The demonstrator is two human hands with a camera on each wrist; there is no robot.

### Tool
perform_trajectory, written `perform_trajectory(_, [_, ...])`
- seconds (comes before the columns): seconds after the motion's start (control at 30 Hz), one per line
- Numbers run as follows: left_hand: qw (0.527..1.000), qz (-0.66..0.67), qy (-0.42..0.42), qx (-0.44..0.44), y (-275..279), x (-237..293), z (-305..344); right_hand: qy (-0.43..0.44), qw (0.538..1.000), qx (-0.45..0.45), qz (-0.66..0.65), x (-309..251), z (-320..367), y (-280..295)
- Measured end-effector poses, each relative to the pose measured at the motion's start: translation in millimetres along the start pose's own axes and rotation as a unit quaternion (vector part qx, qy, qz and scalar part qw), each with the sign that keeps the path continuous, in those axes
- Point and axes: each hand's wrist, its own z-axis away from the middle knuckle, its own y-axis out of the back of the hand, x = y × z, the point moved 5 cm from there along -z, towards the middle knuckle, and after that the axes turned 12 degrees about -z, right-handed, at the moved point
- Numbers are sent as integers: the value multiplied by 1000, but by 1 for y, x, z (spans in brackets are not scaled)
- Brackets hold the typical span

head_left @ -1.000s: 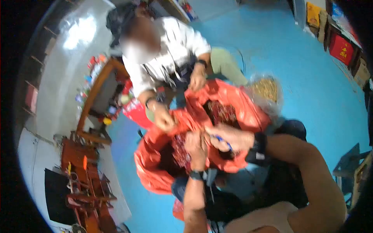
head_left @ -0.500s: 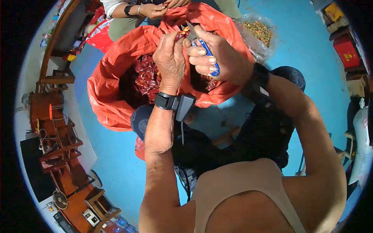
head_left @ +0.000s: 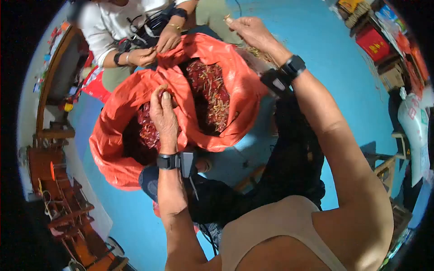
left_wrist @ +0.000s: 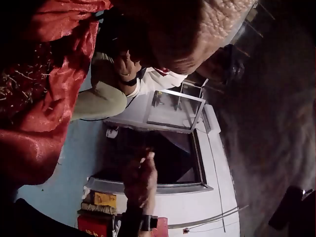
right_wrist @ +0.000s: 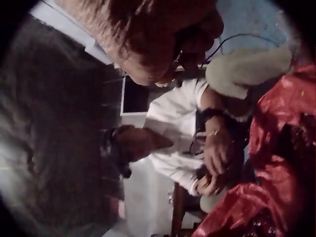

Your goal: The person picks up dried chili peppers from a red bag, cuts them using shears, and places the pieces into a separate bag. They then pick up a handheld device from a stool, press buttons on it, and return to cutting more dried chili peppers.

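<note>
My left hand [head_left: 163, 118] is raised over the left orange-red bag [head_left: 110, 156] and pinches a dark red dried chili [head_left: 161, 94] between thumb and fingers. Dark red chilies [head_left: 147, 128] lie inside that bag. Off to the far right, past the second orange-red bag [head_left: 244, 90], my right hand [head_left: 257, 35] is stretched out with a small pale tan piece [head_left: 227, 17] at its fingertips. Its palm is turned away, and the blue-handled scissors seen earlier do not show. Chilies mixed with pale stems [head_left: 212, 95] fill the second bag.
Across the bags sits another person in a white top [head_left: 129, 20], hands together [head_left: 156, 47] at the bag rim. A clear plastic bag [head_left: 253, 58] lies partly behind my right wrist. Wooden furniture [head_left: 68, 203] lines the left; a white sack [head_left: 413, 131] stands right.
My right hand has moved from beside the left hand out to the far right, and the blue-handled scissors have gone from sight. The left hand has lowered over the left bag with the chili.
</note>
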Motion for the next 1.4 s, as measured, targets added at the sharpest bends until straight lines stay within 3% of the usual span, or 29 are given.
perform_trajectory(0.03, [999, 26, 20, -12, -3, -4, 1, 87, 969, 64, 221, 7, -14, 21])
perform_trajectory(0.07, [1000, 12, 3, -20, -3, 1, 1, 85, 968, 70, 226, 19, -23, 38])
perform_trajectory(0.13, [998, 7, 6, -54, -4, 6, 3, 15, 915, 103, 390, 44, -32, 75])
perform_trajectory(0.23, [997, 15, 21, -69, -6, 11, 5, -37, 887, 159, 432, 84, -29, 113])
perform_trajectory(0.37, [996, 6, 43, -77, -6, 9, 2, -93, 877, 119, 457, 87, -28, 119])
perform_trajectory(0.43, [996, -1, 42, -79, -4, 5, 3, 2, 906, 161, 392, 98, -25, 119])
perform_trajectory(0.57, [996, 0, 42, -74, 0, 14, 3, 8, 911, 186, 368, 112, -30, 127])
perform_trajectory(0.67, [996, -3, 35, -78, -1, 10, 4, -75, 920, 158, 349, 113, -24, 130])
perform_trajectory(0.8, [996, 17, 37, -83, 0, 11, 4, -78, 909, 157, 379, 123, -25, 140])
perform_trajectory(0.97, [996, -20, 23, -83, 0, 15, 4, -163, 911, 184, 331, 129, -15, 147])
perform_trajectory(1.0, [996, -24, 19, -83, -1, 15, 4, -165, 911, 184, 331, 136, -17, 150])
perform_trajectory(1.07, [996, -21, 21, -84, -2, 13, 3, -80, 888, 195, 407, 141, -23, 155])
perform_trajectory(1.1, [996, -18, 22, -85, -2, 13, 3, -81, 889, 195, 407, 136, -22, 155])
perform_trajectory(1.17, [996, -20, 23, -87, -3, 12, 3, -176, 880, 131, 422, 131, -17, 154])
perform_trajectory(1.27, [995, -20, 22, -96, -4, 9, 3, -182, 900, 195, 346, 151, -20, 164])
perform_trajectory(1.4, [994, -39, -4, -103, -8, 6, 3, -152, 886, 209, 384, 149, -21, 165])
